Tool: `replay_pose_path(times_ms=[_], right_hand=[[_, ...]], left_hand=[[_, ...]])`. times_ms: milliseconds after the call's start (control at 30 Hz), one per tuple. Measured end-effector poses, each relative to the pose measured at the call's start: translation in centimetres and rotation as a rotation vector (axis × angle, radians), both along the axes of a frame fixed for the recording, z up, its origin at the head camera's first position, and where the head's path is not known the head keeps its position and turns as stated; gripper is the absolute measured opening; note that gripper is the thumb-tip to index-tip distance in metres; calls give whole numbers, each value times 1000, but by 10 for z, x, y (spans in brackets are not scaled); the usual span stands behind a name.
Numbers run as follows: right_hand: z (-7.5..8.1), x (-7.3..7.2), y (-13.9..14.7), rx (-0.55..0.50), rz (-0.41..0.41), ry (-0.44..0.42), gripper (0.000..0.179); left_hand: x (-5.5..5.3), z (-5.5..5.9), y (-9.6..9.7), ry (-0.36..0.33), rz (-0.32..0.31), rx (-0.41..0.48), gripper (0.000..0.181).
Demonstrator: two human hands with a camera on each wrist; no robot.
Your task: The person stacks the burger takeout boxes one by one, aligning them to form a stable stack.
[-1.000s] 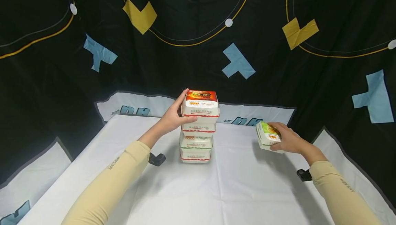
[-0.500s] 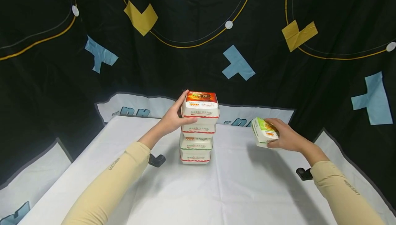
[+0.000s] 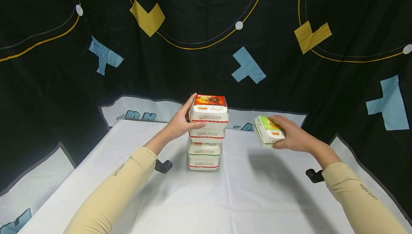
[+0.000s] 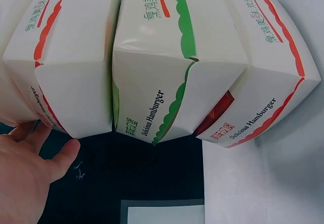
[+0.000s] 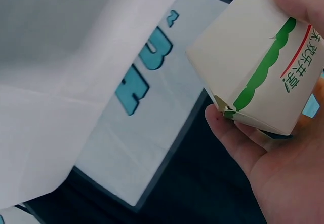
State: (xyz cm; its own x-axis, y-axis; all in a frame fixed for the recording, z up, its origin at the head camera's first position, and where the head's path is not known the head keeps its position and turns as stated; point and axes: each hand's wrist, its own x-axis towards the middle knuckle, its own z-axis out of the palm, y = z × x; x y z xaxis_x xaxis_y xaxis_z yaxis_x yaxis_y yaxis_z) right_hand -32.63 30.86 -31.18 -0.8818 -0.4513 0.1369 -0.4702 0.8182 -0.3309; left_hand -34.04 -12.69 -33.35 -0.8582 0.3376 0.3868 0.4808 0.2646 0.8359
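Several hamburger boxes stand in one upright stack on the white table [image 3: 244, 198]. The top hamburger box [image 3: 210, 110] has a red lid with a burger picture. My left hand [image 3: 177, 122] holds it from the left, thumb across the front near its lower edge and fingers along the far side. Lower down sit a green-trimmed box [image 4: 147, 97] and, at the bottom, a red-trimmed box [image 4: 268, 67]. To the right of the stack, my right hand [image 3: 294, 133] grips a green-lidded hamburger box [image 3: 268, 130] by its right side. That box is tilted in the air, its shadow on the table below.
A black curtain [image 3: 193, 73] with tape pieces and hanging cords closes off the back. Pale lettered cloth [image 3: 273, 116] hangs behind the table's far edge. Black wrist mounts [image 3: 163, 166] stick out beside both forearms.
My right hand has carried the green-lidded hamburger box leftward and up, closer to the stack. The left hand and the stacked boxes have stayed in place.
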Motion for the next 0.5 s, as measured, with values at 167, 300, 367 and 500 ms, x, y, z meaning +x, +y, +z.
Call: replay_pose_path(times_ms=[167, 300, 367, 500], right_hand=[[8, -1, -9, -3, 36, 20, 98], [13, -2, -16, -6, 57, 38, 98], [17, -2, -20, -11, 61, 36, 97], [25, -1, -28, -28, 73, 18, 97]], left_hand=[[0, 0, 0, 5, 2, -2, 104], [0, 0, 0, 8, -3, 0, 103], [0, 0, 0, 8, -5, 1, 103], [1, 1, 0, 3, -1, 0, 104]])
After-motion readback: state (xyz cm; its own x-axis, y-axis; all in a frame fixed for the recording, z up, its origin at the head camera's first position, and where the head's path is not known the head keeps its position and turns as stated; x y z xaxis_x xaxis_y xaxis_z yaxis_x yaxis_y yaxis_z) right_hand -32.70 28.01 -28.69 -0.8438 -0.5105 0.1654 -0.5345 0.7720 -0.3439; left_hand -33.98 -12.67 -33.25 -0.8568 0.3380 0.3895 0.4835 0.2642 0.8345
